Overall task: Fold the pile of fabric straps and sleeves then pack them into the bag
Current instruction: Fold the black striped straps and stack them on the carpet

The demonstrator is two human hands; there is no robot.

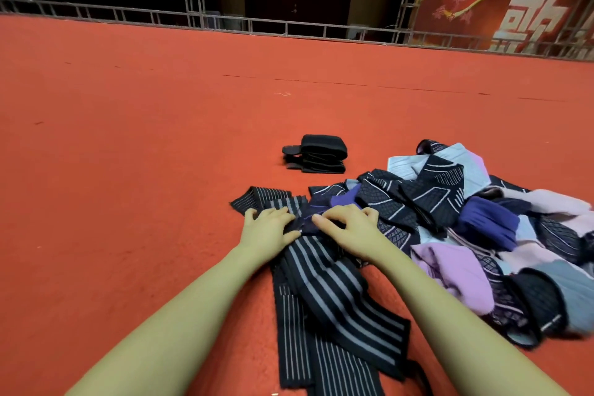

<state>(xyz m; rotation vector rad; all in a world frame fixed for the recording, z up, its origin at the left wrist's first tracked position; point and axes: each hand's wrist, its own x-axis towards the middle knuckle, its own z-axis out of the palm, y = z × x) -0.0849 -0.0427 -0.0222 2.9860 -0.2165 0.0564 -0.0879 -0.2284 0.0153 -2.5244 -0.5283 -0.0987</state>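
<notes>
A long black strap with grey stripes (337,292) lies on the red carpet and runs from the bottom of the view up to my hands. My left hand (268,228) lies on its far end with fingers curled into the fabric. My right hand (348,228) sits just to the right, fingers bent and pinching a dark purple fold of the same bundle. To the right spreads a loose pile of straps and sleeves (482,235) in black, purple, pink and pale blue. A folded black stack (316,154) sits beyond my hands. No bag is in view.
Red carpet (128,138) covers the floor all around, wide and bare to the left and ahead. A metal truss railing (225,22) lines the far edge, with a red banner (501,6) at the back right.
</notes>
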